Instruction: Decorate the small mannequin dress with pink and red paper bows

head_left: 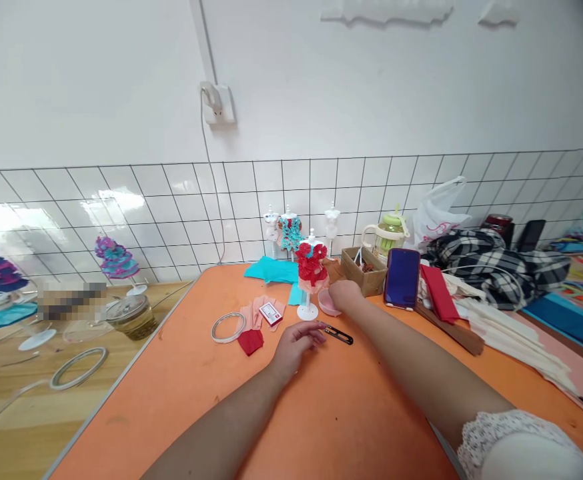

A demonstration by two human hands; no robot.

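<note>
My left hand rests low on the orange table with its fingers loosely bent and apart, holding nothing visible. Its fingertips are close to a pair of black thread snips. My right hand reaches to a small pink bowl; its fingertips are hidden, so I cannot tell whether they hold anything. Left of the bowl stands a small white dress form wearing a red and pink ruffled dress. A red fabric piece, pink fabric and a small red-and-white box lie left of it.
A white ring of tape lies at left. Turquoise fabric and more dress forms are by the tiled wall. A cardboard box, a phone, a green-lidded jug and cloth strips stand or lie at right.
</note>
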